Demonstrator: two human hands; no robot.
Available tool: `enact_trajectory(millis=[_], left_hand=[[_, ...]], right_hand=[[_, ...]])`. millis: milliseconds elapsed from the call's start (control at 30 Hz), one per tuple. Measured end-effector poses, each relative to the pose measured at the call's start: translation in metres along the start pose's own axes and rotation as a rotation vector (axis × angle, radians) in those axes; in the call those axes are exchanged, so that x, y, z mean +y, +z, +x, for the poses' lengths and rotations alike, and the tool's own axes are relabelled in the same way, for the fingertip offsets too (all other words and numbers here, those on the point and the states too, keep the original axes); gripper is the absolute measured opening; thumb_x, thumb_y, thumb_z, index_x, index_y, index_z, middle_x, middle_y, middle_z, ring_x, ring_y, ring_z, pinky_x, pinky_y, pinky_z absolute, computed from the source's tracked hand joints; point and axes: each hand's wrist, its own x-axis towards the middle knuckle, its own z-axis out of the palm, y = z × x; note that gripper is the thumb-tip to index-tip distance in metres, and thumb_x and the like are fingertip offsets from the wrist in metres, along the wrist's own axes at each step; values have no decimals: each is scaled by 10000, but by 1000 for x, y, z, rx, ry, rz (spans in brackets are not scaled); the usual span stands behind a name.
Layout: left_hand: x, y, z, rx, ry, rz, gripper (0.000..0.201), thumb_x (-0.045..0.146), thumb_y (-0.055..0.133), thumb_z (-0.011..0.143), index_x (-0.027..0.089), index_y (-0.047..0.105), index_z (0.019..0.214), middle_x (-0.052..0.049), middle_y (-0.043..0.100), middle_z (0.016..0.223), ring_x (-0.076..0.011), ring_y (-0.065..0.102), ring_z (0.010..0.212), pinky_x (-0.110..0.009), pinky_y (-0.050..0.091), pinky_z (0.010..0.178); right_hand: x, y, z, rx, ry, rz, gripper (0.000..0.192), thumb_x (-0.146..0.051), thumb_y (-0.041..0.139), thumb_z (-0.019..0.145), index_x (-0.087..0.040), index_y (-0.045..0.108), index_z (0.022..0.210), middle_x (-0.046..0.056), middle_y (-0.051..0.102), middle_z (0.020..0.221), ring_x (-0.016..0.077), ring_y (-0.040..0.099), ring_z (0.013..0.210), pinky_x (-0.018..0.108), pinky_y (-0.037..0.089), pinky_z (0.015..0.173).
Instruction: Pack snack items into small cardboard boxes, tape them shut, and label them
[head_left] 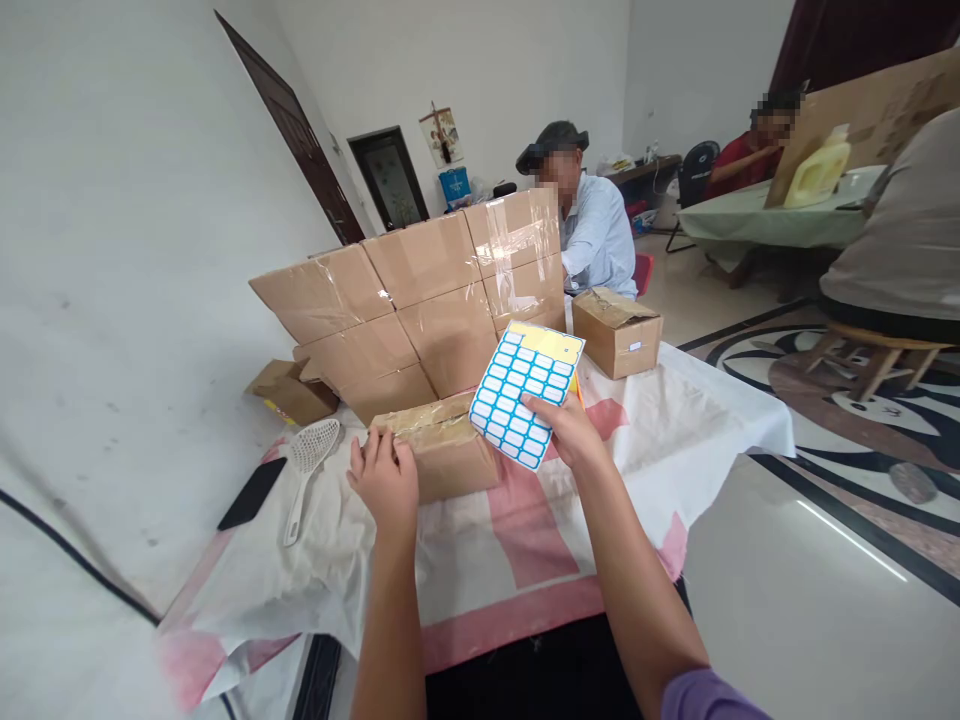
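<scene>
My right hand [571, 432] holds up a sheet of blue-edged white sticker labels [525, 392] above the table. My left hand [385, 478] rests flat, fingers apart, against the left end of a small taped cardboard box [450, 452] lying on the white and pink cloth [517, 520]. Behind this box rises a stack of several taped cardboard boxes [420, 305].
A single box [619, 332] stands at the table's far right. A white plastic slotted scoop [309, 460] and a black phone [252, 493] lie at the left, near a small open carton [294, 392]. Three other people sit behind, two at a green-covered table [765, 222].
</scene>
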Motion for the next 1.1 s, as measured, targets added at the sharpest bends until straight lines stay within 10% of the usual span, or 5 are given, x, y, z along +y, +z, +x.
enact_trajectory(millis=[133, 367, 567, 700, 1100], left_hand=[[36, -38, 4, -144, -115, -75, 334, 361, 466, 968, 221, 736, 1106, -108, 680, 1334, -351, 442, 1428, -695, 157, 1188], [87, -98, 0, -188, -309, -896, 443, 413, 694, 859, 195, 663, 1244, -59, 780, 943, -200, 743, 887, -350, 590, 855], [82, -111, -12, -63, -269, -515, 412, 336, 701, 856, 256, 658, 1258, 0, 745, 857, -170, 707, 900, -221, 528, 653], [83, -117, -20, -200, -94, -437, 371, 365, 605, 938, 281, 621, 1299, -12, 753, 938, -192, 695, 972, -223, 473, 573], [73, -107, -29, -224, 43, -390, 167, 328, 538, 980, 244, 668, 1045, -33, 737, 1023, -208, 690, 981, -347, 516, 867]], right_hand=[[-9, 1, -14, -217, 95, -126, 370, -324, 871, 670, -194, 740, 990, 67, 774, 1018, 264, 733, 942, 419, 581, 901], [-19, 13, -38, -720, 184, -441, 283, -359, 771, 820, -212, 742, 1060, 50, 763, 1044, 229, 717, 962, 401, 565, 896], [-16, 39, -45, -288, -392, -561, 467, -302, 761, 837, -296, 621, 1282, 61, 651, 1308, 245, 590, 1221, 419, 492, 1010], [-21, 53, -59, -440, -623, -837, 330, -258, 751, 848, -271, 668, 1167, 60, 694, 1170, 263, 600, 1149, 437, 444, 1028], [-6, 59, -63, -619, -22, -704, 221, -330, 598, 931, -175, 625, 777, -19, 553, 717, 128, 483, 647, 241, 372, 578]])
